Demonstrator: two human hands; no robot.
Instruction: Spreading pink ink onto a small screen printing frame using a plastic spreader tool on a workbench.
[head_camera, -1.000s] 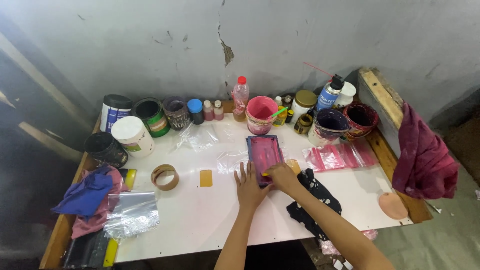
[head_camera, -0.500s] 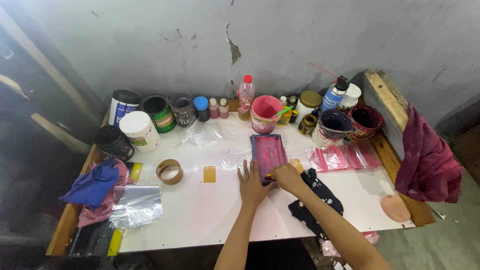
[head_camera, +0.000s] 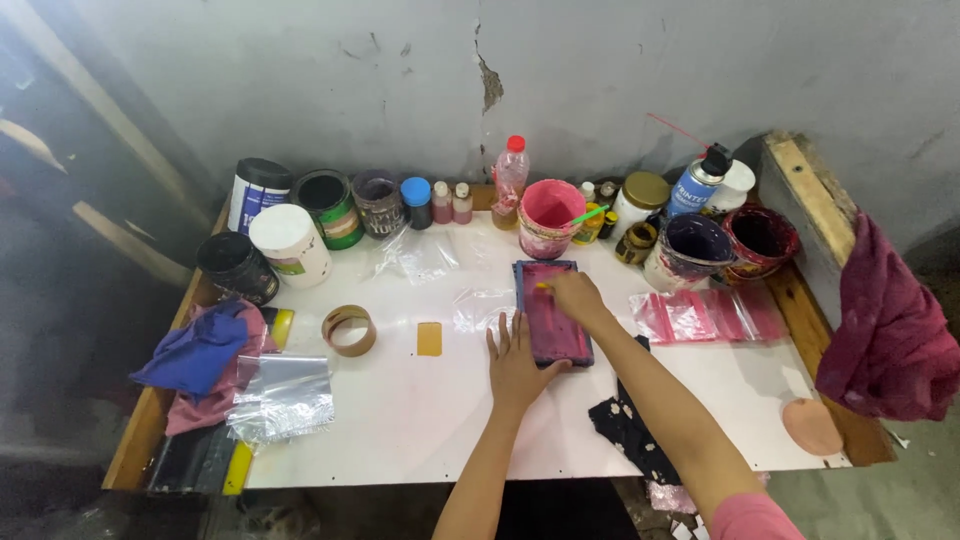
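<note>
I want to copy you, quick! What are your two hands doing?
Left hand: open, flat, steadying the pink-stained rectangular screen frame.
Right hand: closed on something small atop the frame; cannot tell what.

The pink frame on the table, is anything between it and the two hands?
Nothing visible. The left hand lies flat, touching the lower left edge of the small pink rectangular screen frame, and the right hand rests directly on its pink surface.

Glossy white table top (head_camera: 400, 420), crinkled clear plastic bags (head_camera: 280, 395), soft blue cloth (head_camera: 195, 350), rough cracked wall (head_camera: 600, 60).
</note>
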